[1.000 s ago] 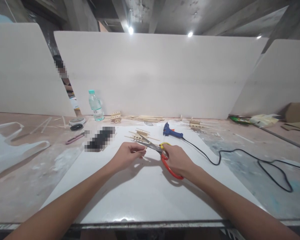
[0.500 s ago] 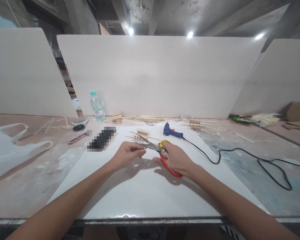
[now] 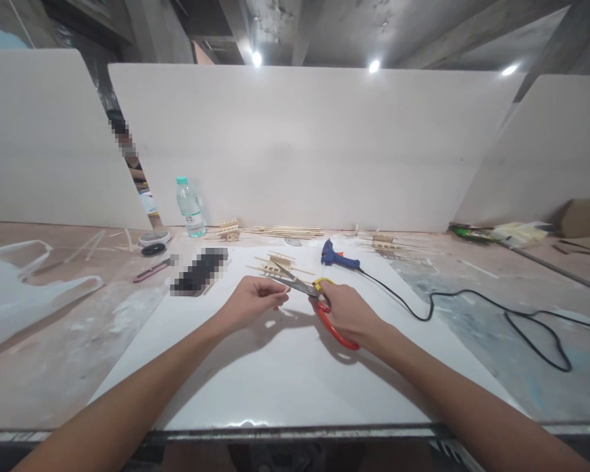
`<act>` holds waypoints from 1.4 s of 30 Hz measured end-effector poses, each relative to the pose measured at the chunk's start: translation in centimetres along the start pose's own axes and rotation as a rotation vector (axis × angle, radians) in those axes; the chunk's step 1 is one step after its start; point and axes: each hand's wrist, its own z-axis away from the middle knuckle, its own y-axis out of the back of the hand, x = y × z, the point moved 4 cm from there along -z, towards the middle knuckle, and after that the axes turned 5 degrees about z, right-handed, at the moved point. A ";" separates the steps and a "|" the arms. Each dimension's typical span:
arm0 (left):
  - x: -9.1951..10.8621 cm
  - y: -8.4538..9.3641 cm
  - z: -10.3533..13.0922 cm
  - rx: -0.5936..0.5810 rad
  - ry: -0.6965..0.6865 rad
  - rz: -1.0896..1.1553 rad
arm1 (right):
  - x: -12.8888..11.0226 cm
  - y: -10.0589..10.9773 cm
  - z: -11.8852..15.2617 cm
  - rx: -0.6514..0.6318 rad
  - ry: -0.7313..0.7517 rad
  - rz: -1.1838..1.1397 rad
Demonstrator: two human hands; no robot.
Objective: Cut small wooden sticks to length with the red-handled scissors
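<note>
My right hand [image 3: 349, 311] grips scissors [image 3: 319, 303] with one red and one yellow handle loop; the steel blades point left and away. My left hand [image 3: 250, 303] pinches a thin wooden stick [image 3: 286, 290] right at the blades, fingers curled. Both hands hover over a white sheet [image 3: 275, 373] on the workbench. Just beyond the blades lies a small stick frame [image 3: 278, 264].
A blue glue gun [image 3: 337, 257] with a black cord [image 3: 472, 305] lies to the right. Water bottle [image 3: 190, 208], small wooden cart [image 3: 229, 230], stick bundle [image 3: 285, 231], another stick frame [image 3: 383, 243], pink knife [image 3: 150, 269], tape roll [image 3: 153, 238] and plastic bag [image 3: 24, 288] surround the sheet. White partitions behind.
The hands stay almost in place; the scissors and stick shift only slightly, and the camera view wobbles a little.
</note>
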 end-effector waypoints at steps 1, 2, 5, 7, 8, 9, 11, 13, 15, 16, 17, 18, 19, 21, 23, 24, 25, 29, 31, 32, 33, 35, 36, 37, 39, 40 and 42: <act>-0.1 0.0 -0.1 0.030 -0.002 0.002 | 0.1 -0.1 -0.1 -0.011 -0.012 0.011; -0.1 0.0 -0.1 0.063 -0.006 -0.002 | 0.2 -0.2 -0.2 -0.023 -0.024 0.019; 0.0 0.1 -0.1 0.138 -0.003 -0.042 | 0.2 -0.5 -0.3 -0.039 -0.039 0.015; 0.2 0.1 0.0 0.131 0.009 -0.054 | 0.0 -0.4 -0.3 -0.022 -0.021 -0.018; 0.2 0.2 0.0 0.120 0.013 -0.049 | -0.1 -0.3 -0.3 -0.008 -0.010 -0.040; 0.2 0.2 0.0 0.108 0.012 -0.040 | -0.2 -0.1 -0.2 0.003 -0.003 -0.060; 0.3 0.4 0.1 0.087 -0.003 -0.017 | -0.3 0.1 0.0 0.013 0.006 -0.087; 0.5 0.4 0.2 0.052 -0.026 0.003 | -0.3 0.4 0.1 0.015 0.019 -0.091; 0.6 0.4 0.3 0.002 -0.054 0.006 | -0.4 0.6 0.2 0.016 0.034 -0.084; 0.7 0.4 0.4 -0.021 -0.067 0.002 | -0.4 0.7 0.3 0.016 0.037 -0.080; 0.8 0.3 0.4 -0.042 -0.079 -0.002 | -0.4 0.7 0.3 0.015 0.037 -0.079; 0.9 0.3 0.5 -0.057 -0.089 -0.005 | -0.5 0.8 0.3 0.015 0.036 -0.081; 1.1 0.2 0.5 -0.067 -0.095 -0.006 | -0.5 0.9 0.3 0.017 0.037 -0.084; 1.3 0.2 0.6 -0.078 -0.092 -0.001 | -0.7 0.9 0.3 0.023 0.043 -0.097; 1.5 0.2 0.6 -0.085 -0.076 0.013 | -0.8 0.9 0.4 0.023 0.048 -0.113; 1.6 0.1 0.6 -0.087 -0.066 0.021 | -0.9 0.9 0.5 0.023 0.050 -0.121; 1.6 0.1 0.7 -0.088 -0.054 0.027 | -0.9 0.8 0.5 0.023 0.054 -0.129; 1.6 0.0 0.7 -0.081 -0.028 0.051 | -0.7 0.4 0.4 0.017 0.045 -0.131; 1.4 -0.1 0.6 -0.055 -0.019 0.076 | -0.4 0.3 0.3 0.010 0.029 -0.112; 1.3 -0.2 0.5 -0.034 -0.012 0.091 | -0.3 0.2 0.2 0.009 0.020 -0.101; 1.2 -0.3 0.4 -0.009 -0.003 0.107 | -0.2 0.1 0.1 0.007 0.009 -0.091; 0.9 -0.4 0.3 0.041 0.019 0.119 | -0.1 -0.1 -0.1 -0.002 -0.014 -0.076; 0.8 -0.4 0.2 0.063 0.031 0.110 | 0.0 -0.2 -0.1 -0.011 -0.021 -0.073; 0.7 -0.4 0.2 0.076 0.041 0.094 | 0.0 -0.3 -0.1 -0.018 -0.022 -0.073; 0.6 -0.2 0.2 0.076 0.043 0.071 | -0.1 -0.4 -0.1 -0.024 -0.003 -0.080; 0.6 -0.2 0.3 0.064 0.031 0.071 | -0.1 -0.4 -0.1 -0.018 0.013 -0.086; 0.7 0.0 0.3 0.025 -0.009 0.093 | -0.3 -0.3 0.0 0.005 0.039 -0.102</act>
